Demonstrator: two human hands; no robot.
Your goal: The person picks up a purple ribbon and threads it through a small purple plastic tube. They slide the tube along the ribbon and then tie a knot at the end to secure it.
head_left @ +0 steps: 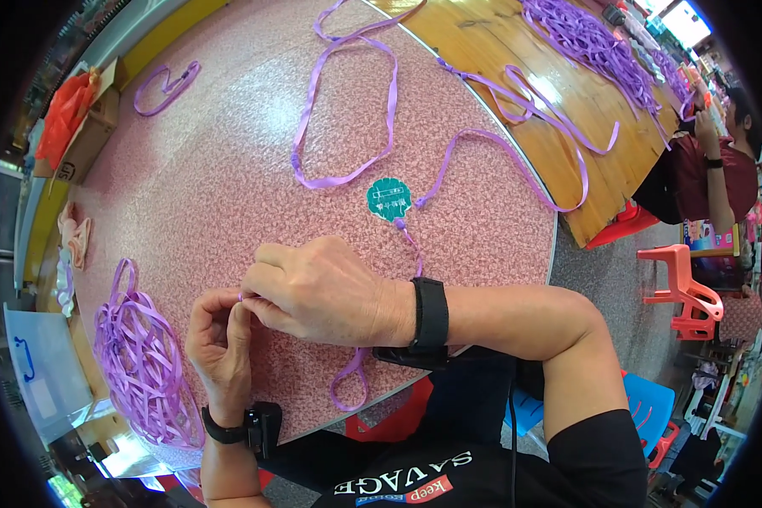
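Observation:
My left hand (218, 340) and my right hand (322, 284) meet over the near part of the pink speckled table (229, 195). Their fingertips are pinched together on a purple ribbon, of which only a tiny bit shows between them. Beyond my right hand lies a green scalloped tag (389, 199). A knotted end of purple ribbon (413, 243) touches the tag's near edge and passes under my right wrist. Below that wrist, a small purple ribbon loop (350, 391) rests by the table edge. My fingers hide most of what they grip.
A heap of woven purple ribbon (144, 364) lies left. A large ribbon loop (391, 102) and a smaller one (165, 91) lie farther back. More ribbon (593, 51) covers part of a wooden table (457, 38). A person (711, 178) sits right, near red stools (681, 284). A cardboard box (102, 127) stands far left.

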